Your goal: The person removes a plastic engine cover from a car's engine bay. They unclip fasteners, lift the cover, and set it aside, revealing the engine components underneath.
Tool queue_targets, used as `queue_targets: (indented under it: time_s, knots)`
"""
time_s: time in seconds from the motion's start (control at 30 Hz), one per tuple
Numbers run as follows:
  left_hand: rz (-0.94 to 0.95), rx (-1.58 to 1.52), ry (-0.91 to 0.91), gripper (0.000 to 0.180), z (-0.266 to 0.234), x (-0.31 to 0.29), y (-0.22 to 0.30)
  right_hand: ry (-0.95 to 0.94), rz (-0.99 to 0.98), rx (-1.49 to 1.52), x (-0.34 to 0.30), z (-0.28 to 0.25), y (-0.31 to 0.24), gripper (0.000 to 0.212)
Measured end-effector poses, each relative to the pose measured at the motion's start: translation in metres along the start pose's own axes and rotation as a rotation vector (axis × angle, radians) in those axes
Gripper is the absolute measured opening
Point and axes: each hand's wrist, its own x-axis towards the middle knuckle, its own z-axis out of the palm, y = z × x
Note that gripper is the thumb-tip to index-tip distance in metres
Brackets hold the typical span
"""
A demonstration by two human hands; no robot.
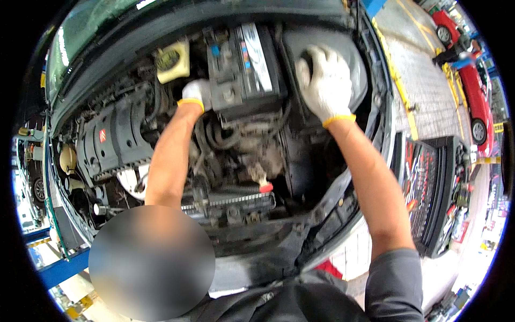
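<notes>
A car battery [248,75] with a dark case and a white label stands in the engine bay, right of the engine. Down at its left side is my left hand [196,94], in a white knit glove with a yellow cuff; its fingers are hidden and blurred there. My right hand [325,83], gloved the same way, lies over a large black plastic cover [347,51] right of the battery. Its fingers are stretched forward with the thumb apart, and nothing shows in it.
The dark engine cover [115,134] lies to the left. Behind my left hand sits a yellowish square part [174,60]. A red-tipped piece [265,188] shows below the battery. At the right stands a tool case [424,188], with red cars [479,110] beyond. A round blur hides the lower left.
</notes>
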Motion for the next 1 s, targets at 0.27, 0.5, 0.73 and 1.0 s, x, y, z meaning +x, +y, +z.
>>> queue_targets:
  time_s: [0.27, 0.5, 0.73, 1.0]
  knots:
    - [-0.186, -0.36, 0.143, 0.042, -0.084, -0.073, 0.063, 0.009, 0.032, 0.032, 0.005, -0.015, 0.004, 0.035]
    - [-0.097, -0.187, 0.058, 0.042, -0.061, -0.063, 0.039, 0.029, 0.034, 0.072, 0.009, -0.019, -0.003, 0.034]
    - [-0.114, -0.188, 0.004, 0.037, -0.101, -0.083, 0.066, 0.003, 0.054, 0.04, 0.006, -0.019, 0.003, 0.035]
    - [-0.156, -0.132, 0.071, 0.029, -0.071, -0.059, 0.045, 0.015, 0.057, 0.065, 0.006, -0.018, 0.002, 0.036]
